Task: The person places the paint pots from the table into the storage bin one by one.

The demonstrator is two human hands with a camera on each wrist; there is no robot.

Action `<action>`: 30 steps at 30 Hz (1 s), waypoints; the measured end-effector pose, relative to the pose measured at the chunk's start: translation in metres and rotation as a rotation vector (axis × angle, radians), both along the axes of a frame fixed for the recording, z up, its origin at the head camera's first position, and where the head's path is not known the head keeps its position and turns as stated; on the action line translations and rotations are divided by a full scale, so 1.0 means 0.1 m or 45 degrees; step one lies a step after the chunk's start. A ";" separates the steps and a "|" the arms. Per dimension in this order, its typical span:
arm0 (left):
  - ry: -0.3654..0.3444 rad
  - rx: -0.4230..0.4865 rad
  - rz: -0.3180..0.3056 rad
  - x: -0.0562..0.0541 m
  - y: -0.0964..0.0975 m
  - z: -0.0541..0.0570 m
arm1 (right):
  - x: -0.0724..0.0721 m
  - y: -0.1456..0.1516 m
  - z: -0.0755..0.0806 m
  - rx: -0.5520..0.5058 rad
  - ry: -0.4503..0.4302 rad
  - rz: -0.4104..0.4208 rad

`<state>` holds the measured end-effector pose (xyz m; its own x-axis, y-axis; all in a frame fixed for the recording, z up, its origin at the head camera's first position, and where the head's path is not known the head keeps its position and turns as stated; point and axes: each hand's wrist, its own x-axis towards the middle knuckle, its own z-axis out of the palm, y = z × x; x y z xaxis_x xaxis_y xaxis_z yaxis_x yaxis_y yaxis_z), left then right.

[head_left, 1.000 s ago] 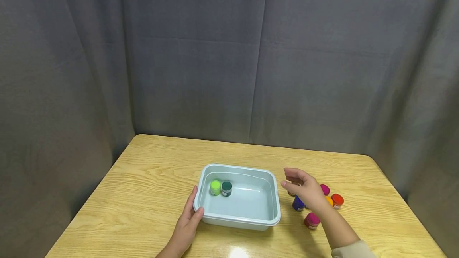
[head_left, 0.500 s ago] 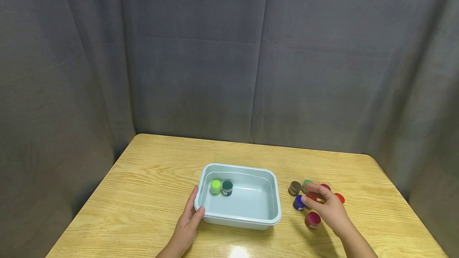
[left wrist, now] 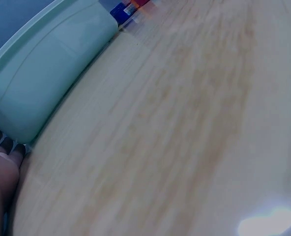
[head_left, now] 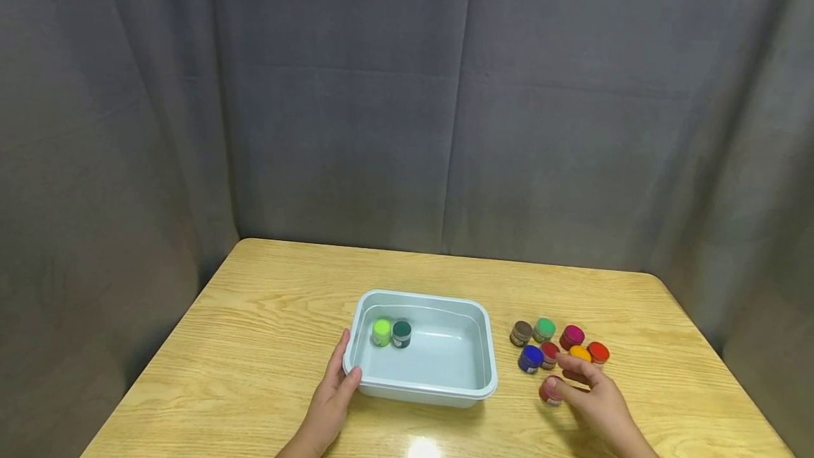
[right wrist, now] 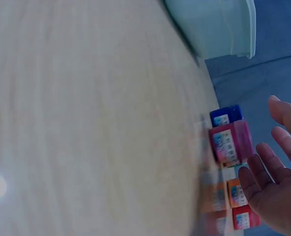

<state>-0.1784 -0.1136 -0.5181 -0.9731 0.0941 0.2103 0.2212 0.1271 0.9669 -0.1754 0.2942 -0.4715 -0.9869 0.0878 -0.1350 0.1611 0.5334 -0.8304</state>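
While the left hand (head_left: 327,398) rests with straight fingers at the near-left corner of the tray (head_left: 420,388), the light green jar (head_left: 381,332) and dark green jar (head_left: 401,334) stand inside; eight others stand rightward on the tabletop (head_left: 267,345), including the brown jar (head_left: 521,333), blue jar (head_left: 531,359) and near magenta jar (head_left: 547,394); the right hand (head_left: 594,401) is spread beside the last, contact indeterminate; progress appears early, most jars being outside.

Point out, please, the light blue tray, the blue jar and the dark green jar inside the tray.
Light blue tray (head_left: 440,362): head view, on its bare floor.
Blue jar (head_left: 531,356): head view, on its lid.
Dark green jar (head_left: 401,333): head view, on its lid.
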 end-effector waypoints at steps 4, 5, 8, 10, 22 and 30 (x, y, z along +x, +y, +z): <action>0.011 0.008 -0.013 0.00 0.00 0.00 | 0.02 0.02 -0.08 0.006 -0.030 -0.027; 0.014 0.009 -0.015 0.00 0.00 0.00 | 0.01 0.03 -0.10 0.009 -0.035 -0.034; 0.025 0.010 -0.015 0.00 0.00 0.00 | 0.01 0.04 -0.16 0.007 -0.039 -0.040; 0.029 0.004 -0.013 0.01 0.00 0.00 | 0.00 0.04 -0.19 0.000 -0.036 -0.046; 0.036 -0.024 -0.005 0.02 0.00 0.01 | -0.01 0.06 -0.25 0.034 -0.104 -0.045; 0.037 -0.015 -0.010 0.01 0.00 0.01 | 0.00 0.05 -0.26 0.083 -0.114 -0.051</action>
